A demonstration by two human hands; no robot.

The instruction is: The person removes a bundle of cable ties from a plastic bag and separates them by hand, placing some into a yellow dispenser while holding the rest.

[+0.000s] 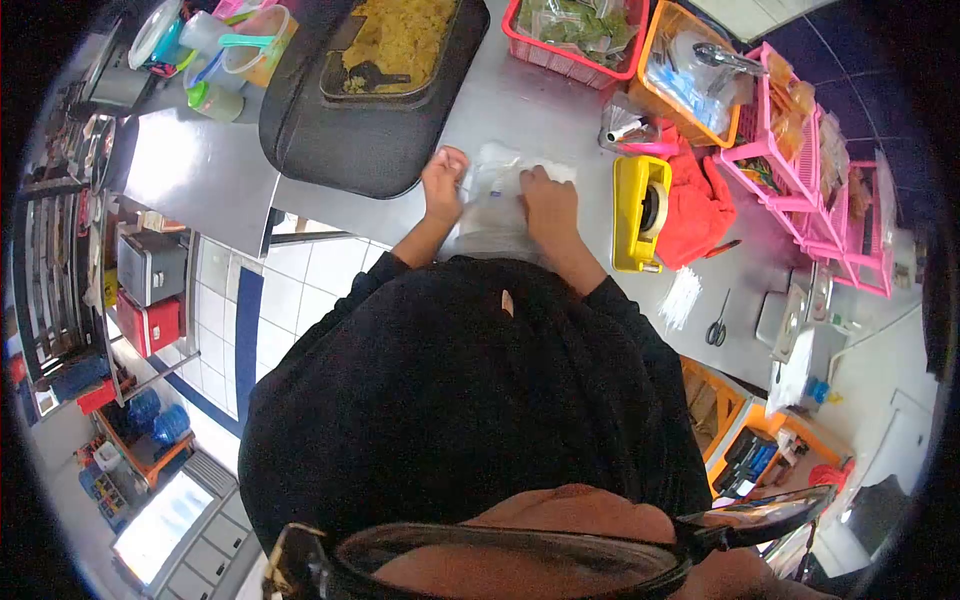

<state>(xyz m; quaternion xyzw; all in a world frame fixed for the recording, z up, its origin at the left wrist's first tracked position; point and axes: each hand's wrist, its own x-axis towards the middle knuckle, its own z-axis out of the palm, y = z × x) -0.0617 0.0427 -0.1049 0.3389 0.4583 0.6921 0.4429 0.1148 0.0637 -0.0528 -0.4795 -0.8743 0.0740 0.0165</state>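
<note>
The big shiny bench [480,115] holds everything here. The black board [300,145] takes up its far left part, with a pan of yellow food [405,45] on top. The board's near corner comes close to the left hand, so there is little room to slide that way. A pink rack [800,200] stands off to the far right. The clear plastic [492,205] lies flat on the bench, right between the two hands. Its long side runs away from the belly. The right hand [551,205] is nearer, with bent fingers resting on it. The left hand [443,187] is curled at its left edge. I cannot tell if either one is gripping it. The yellow tape holder [630,215] sits to the right, apart from the right hand. The small scissors [717,322] lie farther off.
</note>
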